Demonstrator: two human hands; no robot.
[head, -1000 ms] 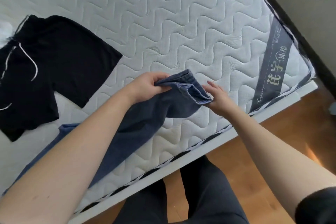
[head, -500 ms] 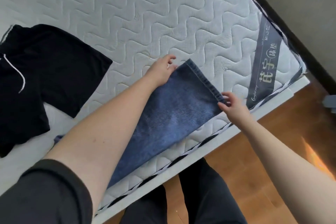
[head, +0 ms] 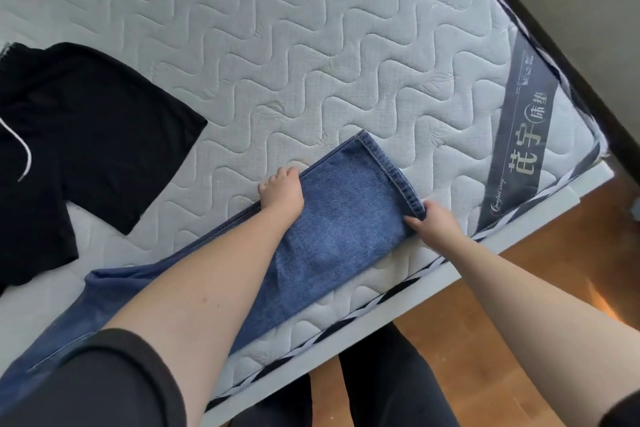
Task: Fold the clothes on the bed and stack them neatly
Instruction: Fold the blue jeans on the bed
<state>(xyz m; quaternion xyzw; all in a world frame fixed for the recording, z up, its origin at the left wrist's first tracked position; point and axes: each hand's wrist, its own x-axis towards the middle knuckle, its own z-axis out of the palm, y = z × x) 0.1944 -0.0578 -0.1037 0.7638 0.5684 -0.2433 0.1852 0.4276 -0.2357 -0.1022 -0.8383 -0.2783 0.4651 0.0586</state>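
Blue jeans (head: 346, 225) lie flat along the near edge of the white quilted mattress (head: 294, 45), the leg hem pointing toward the right. My left hand (head: 282, 192) presses on the far edge of the leg, fingers bent over that edge onto the mattress. My right hand (head: 433, 224) pinches the near corner of the hem. Black shorts (head: 79, 149) with a white drawstring lie spread on the mattress at the left.
The mattress carries a grey label band (head: 523, 135) near its right end. Its near edge meets a white bed frame (head: 467, 260). Wooden floor (head: 519, 340) lies beyond that, where my dark-trousered legs stand. A dark baseboard runs along the wall at the right.
The bunched jeans leg, held up in both hands a second ago, now lies flat on the mattress. My left hand slid back along the far edge; my right stays at the hem corner.
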